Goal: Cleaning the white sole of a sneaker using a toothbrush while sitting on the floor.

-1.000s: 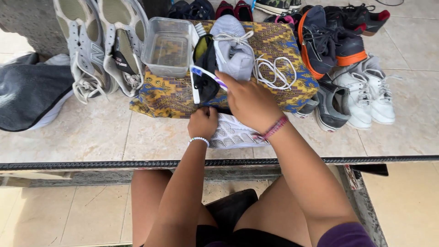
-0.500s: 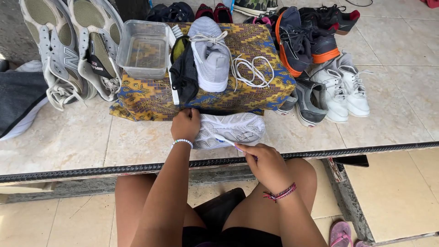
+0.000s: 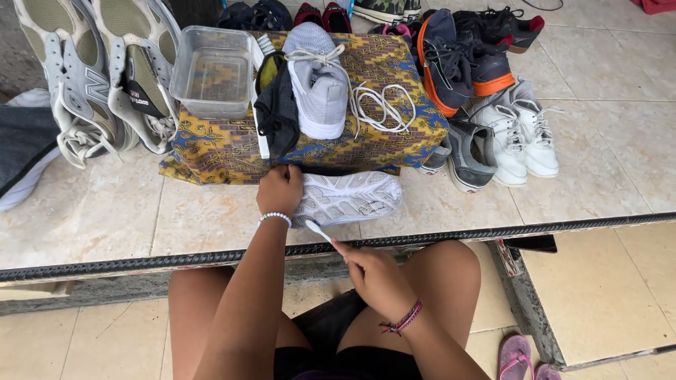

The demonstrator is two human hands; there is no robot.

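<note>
Head view looks down at a tiled ledge (image 3: 91, 218) where a white sneaker (image 3: 348, 198) lies on its side, sole turned toward the person, just in front of a box draped in a blue and yellow patterned cloth (image 3: 218, 151). The left hand (image 3: 279, 188) has its grip closed over the heel end of that sneaker, pinning it against the tiles; a beaded bracelet sits on the wrist. The right hand (image 3: 377, 276) is nearer the person, above the knees and clear of the ledge's dark edge, its fingers pinched shut around the handle of a toothbrush (image 3: 320, 233) whose white head points up and left toward the sneaker's sole, close to it; whether the bristles touch cannot be told.

On the cloth stand a clear plastic tub (image 3: 213, 72) holding water at the left, a dark insole or cloth (image 3: 276, 105) beside it, a grey sneaker (image 3: 318, 77) in the middle with its toe toward the person, and a loose coil of white laces (image 3: 384, 107) to its right. Far left, a pair of grey sneakers (image 3: 98, 77) lies sole side up. To the right of the box are a navy and orange sneaker (image 3: 451, 60), a grey pair and a white pair (image 3: 524, 134). A pink sandal (image 3: 514, 357) lies on the lower floor at near right.
</note>
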